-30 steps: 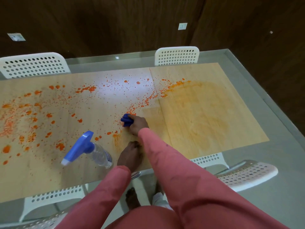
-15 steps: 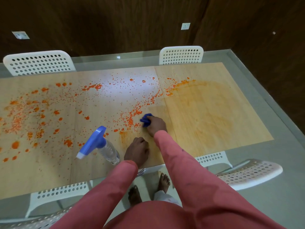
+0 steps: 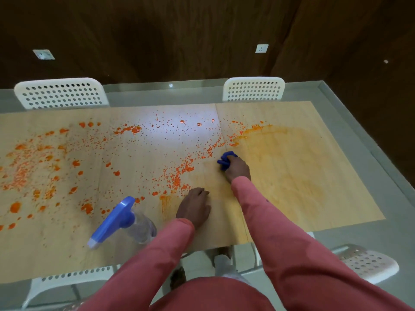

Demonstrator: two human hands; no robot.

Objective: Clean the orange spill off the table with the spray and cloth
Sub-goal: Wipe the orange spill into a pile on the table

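Fingers [image 3: 233, 163] clutch blue cloth [image 3: 224, 160]; clear spray bottle [image 3: 125, 221] stands nearby.

Right hand [image 3: 238, 170] grips blue cloth [image 3: 225, 160] (bunched) on table [image 3: 350, 239].

Most of the blue cloth [image 3: 225, 160] is buried inside the right hand [image 3: 238, 170], so only a bunched end shows. The left hand [image 3: 195, 207] lies knuckles-up on the table [image 3: 350, 241], its fingertips and palm hidden. The left sleeve [image 3: 143, 261] covers the base of the spray bottle [image 3: 125, 223]. The orange spill [image 3: 175, 176] and the wooden sheets run off the left edge. 2 feet under the glass are blurred and partly covered.
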